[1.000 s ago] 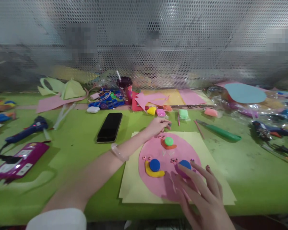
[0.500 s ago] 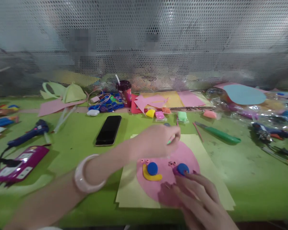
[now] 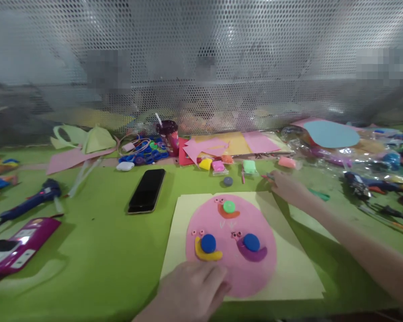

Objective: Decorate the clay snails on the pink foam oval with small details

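A pink paper circle (image 3: 218, 273) lies on pale yellow sheets (image 3: 302, 281). Three snail shapes sit on it: one yellow (image 3: 210, 256) and one purple (image 3: 257, 254), each with a blue disc, and an orange one (image 3: 234, 213) with a green disc. Small pale marks (image 3: 228, 225) show between them. My left hand (image 3: 196, 286) is curled over the circle's lower left edge, its fingertips hidden. Beyond the sheets' far right corner, my right hand (image 3: 282, 182) has its fingers closed low at the table, covering most of a green-handled knife (image 3: 319, 195); its grip is unclear.
A black phone (image 3: 147, 191) lies left of the sheets. Clay packets (image 3: 218, 166), a grey disc (image 3: 228, 181) and a lidded cup (image 3: 169, 136) stand farther back. Glue guns lie left (image 3: 36, 197) and right (image 3: 357, 185), with a purple power strip (image 3: 23, 246) at left.
My left hand has drawn back from above the circle to its lower left edge. My right hand has left the purple snail and reached to the knife area. The orange snail is uncovered.
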Demonstrator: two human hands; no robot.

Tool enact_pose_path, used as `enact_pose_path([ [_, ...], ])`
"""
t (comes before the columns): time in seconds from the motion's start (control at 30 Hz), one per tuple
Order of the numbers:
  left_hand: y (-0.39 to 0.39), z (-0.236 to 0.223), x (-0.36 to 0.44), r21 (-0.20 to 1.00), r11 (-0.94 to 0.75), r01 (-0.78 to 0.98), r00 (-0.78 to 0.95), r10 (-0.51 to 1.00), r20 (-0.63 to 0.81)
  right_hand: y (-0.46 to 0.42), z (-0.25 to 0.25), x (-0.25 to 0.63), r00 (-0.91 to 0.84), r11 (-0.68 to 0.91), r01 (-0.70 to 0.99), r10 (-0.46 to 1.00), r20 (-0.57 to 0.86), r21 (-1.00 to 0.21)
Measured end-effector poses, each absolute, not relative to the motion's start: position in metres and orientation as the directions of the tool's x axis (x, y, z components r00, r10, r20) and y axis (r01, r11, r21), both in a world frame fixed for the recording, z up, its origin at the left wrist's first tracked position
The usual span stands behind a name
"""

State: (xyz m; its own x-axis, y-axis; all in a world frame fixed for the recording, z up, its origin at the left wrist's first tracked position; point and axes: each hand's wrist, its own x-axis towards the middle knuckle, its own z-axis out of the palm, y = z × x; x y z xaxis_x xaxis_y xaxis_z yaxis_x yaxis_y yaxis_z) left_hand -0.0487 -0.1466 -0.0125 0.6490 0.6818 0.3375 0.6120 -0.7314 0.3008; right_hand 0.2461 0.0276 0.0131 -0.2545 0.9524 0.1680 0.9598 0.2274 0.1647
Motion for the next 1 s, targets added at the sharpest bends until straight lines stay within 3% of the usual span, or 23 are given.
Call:
enact_pose_path([
  [0.2, -0.153, -0.021, -0.048, 0.345, -0.651, 0.676, 0.511, 0.752, 0.417, 0.008, 0.037, 0.247, -0.241, 0.233, 0.970, 0.955, 0.172, 0.069],
  [0.33, -0.154, -0.017, -0.043, 0.324, -0.664, 0.674, 0.494, 0.731, 0.470, -0.040, 0.061, 0.235, -0.208, 0.292, 0.850, 0.951, 0.230, -0.439],
  [0.4, -0.154, -0.016, -0.040, 0.288, -0.679, 0.675, 0.478, 0.700, 0.531, -0.070, 0.065, 0.226, -0.223, 0.335, 0.637, 0.942, 0.250, -0.694],
  [0.47, -0.154, -0.016, -0.037, 0.249, -0.696, 0.673, 0.471, 0.664, 0.581, -0.095, 0.060, 0.219, -0.251, 0.382, 0.368, 0.919, 0.305, -0.848],
  [0.6, -0.154, -0.020, -0.032, 0.237, -0.687, 0.686, 0.453, 0.660, 0.599, -0.120, 0.038, 0.203, -0.123, 0.469, 0.029, 0.878, 0.462, -0.883],
  [0.67, -0.155, -0.022, -0.032, 0.281, -0.657, 0.700, 0.422, 0.697, 0.579, -0.123, 0.028, 0.194, -0.061, 0.446, -0.011, 0.893, 0.446, -0.895],
  [0.8, -0.154, -0.021, -0.035, 0.334, -0.594, 0.732, 0.451, 0.790, 0.416, -0.123, 0.015, 0.175, 0.025, 0.472, 0.173, 0.876, 0.482, -0.865],
  [0.9, -0.150, -0.018, -0.040, 0.300, -0.577, 0.760, 0.501, 0.813, 0.295, -0.122, 0.012, 0.166, -0.085, 0.525, 0.335, 0.844, 0.530, -0.782],
  [1.0, -0.144, -0.017, -0.042, 0.252, -0.579, 0.775, 0.527, 0.813, 0.248, -0.121, 0.013, 0.161, -0.155, 0.460, 0.427, 0.886, 0.438, -0.779],
])
